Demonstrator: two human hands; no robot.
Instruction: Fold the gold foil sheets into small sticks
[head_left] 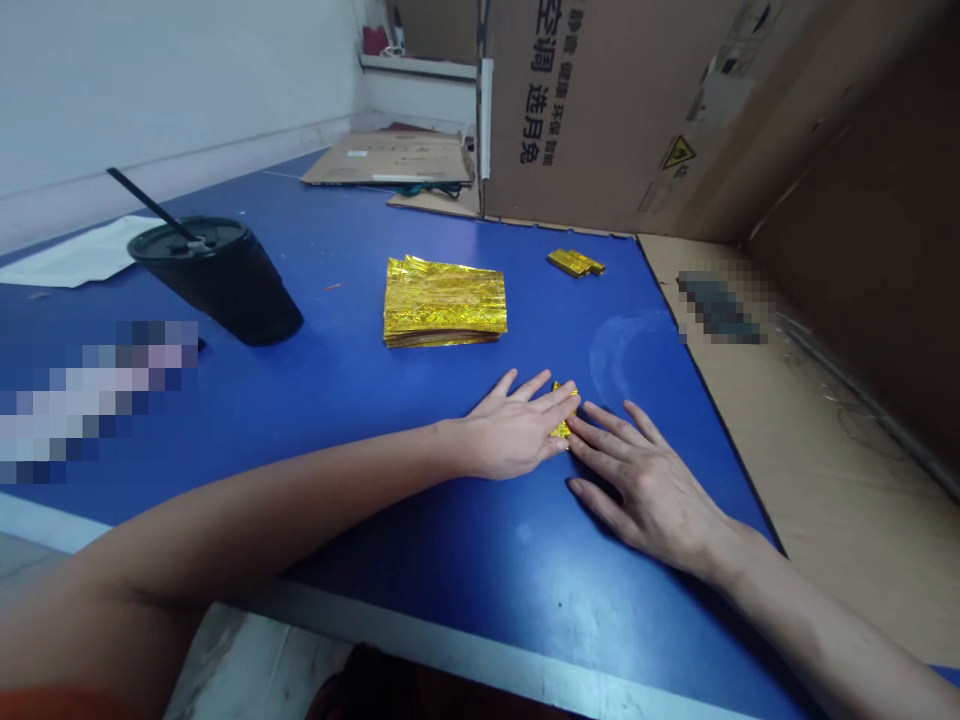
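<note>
My left hand (517, 432) lies flat on the blue table (420, 540), fingers spread, pressing down on a small folded piece of gold foil (564, 412) that shows only at its fingertips. My right hand (646, 482) rests flat beside it, its fingertips touching the same foil piece. A stack of gold foil sheets (444, 301) lies farther back at the table's middle. Two or three small folded gold pieces (575, 262) sit at the far edge, near the cardboard.
A black cup with lid and straw (219, 276) stands at the left. A large cardboard box (637, 110) rises behind; flat cardboard (817, 440) covers the right side. White paper (82, 252) lies far left. The table's front edge (420, 640) is close to me.
</note>
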